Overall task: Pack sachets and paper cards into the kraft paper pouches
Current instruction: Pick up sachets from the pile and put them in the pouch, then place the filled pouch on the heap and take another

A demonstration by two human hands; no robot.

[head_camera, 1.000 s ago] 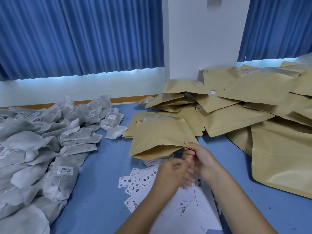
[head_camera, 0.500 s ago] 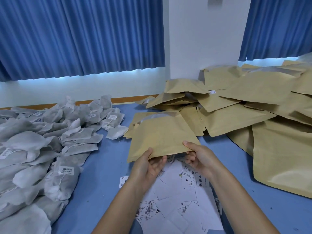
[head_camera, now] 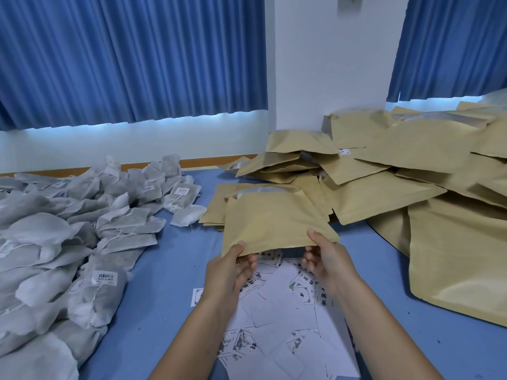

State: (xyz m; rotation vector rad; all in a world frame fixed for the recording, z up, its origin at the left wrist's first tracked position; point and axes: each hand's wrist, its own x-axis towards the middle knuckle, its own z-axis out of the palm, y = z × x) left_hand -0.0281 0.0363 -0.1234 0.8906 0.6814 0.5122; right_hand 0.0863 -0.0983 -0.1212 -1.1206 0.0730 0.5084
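Packing seems far from finished: left hand [head_camera: 230, 272] and right hand [head_camera: 326, 259] each pinch the near edge of one kraft pouch [head_camera: 274, 223], held above loose paper cards [head_camera: 288, 325] at the near edge of the bench [head_camera: 164, 311], while many sachets [head_camera: 68, 242] lie heaped along its left edge.

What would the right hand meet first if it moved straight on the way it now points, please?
The right hand pinches the kraft pouch; going on forward and slightly left, it would likely reach the flat stack of pouches behind, though depth is unclear.
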